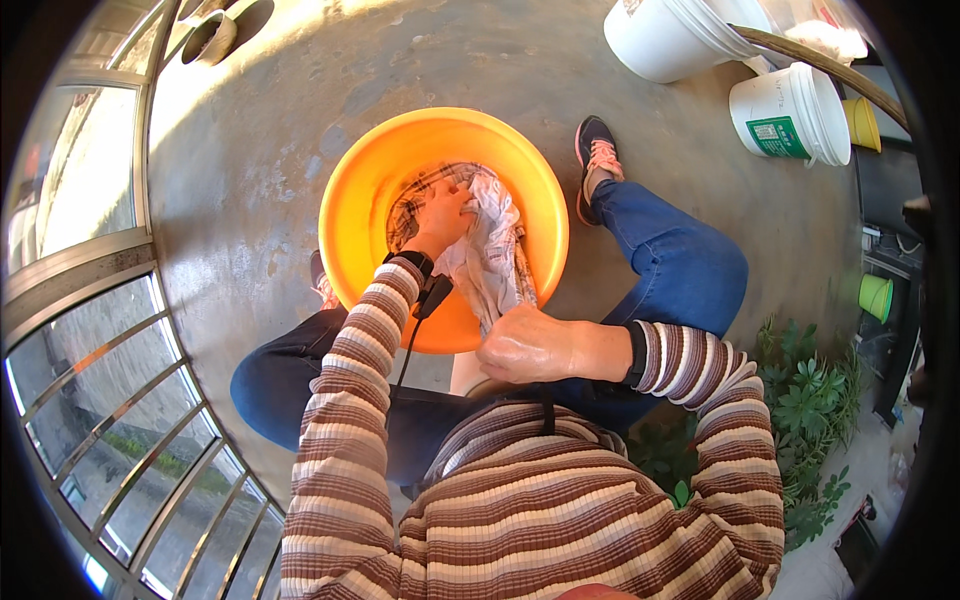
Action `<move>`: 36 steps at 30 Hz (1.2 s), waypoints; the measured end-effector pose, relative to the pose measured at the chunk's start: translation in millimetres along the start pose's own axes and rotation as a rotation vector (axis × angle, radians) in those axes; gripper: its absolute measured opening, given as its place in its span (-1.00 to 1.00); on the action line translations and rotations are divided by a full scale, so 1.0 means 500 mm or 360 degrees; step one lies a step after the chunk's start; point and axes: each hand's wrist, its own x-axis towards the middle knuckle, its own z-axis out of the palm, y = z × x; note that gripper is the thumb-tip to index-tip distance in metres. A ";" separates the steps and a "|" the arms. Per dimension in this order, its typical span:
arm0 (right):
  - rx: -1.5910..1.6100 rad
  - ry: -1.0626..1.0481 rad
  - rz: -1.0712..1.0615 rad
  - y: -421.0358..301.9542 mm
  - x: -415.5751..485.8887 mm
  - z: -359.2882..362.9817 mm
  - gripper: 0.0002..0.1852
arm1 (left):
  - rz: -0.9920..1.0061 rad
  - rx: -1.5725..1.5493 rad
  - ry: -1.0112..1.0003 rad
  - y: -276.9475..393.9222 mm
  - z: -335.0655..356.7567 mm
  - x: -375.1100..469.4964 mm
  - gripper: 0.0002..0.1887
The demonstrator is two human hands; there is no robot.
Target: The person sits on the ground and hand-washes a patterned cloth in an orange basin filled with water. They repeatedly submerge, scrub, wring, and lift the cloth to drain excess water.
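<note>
An orange plastic basin (444, 135) stands on the floor between my knees. Inside it lies a wet-looking bundled cloth garment (491, 247), pale on one side and plaid on the other. My left hand (442, 215) is down in the basin, its fingers curled over the cloth near the middle of the bundle. At the near rim, my right hand (529, 346) is closed in a fist around one end of the garment, which stretches up over the basin's wall. The right hand looks wet. Part of the cloth is hidden under my left hand and inside the right fist.
White plastic buckets (772, 112) stand at the upper right, with a wooden stick (825, 64) across them. Green potted foliage (810, 397) grows close by my right elbow. A glazed metal-framed door (82, 255) with bars runs along the left. A black cable (409, 349) hangs from my left wrist.
</note>
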 end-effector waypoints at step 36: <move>-0.0634 0.0021 0.0370 0.038 -0.030 -0.086 -0.85 | -0.0746 -0.0158 0.0730 -0.010 -0.365 -0.157 -0.81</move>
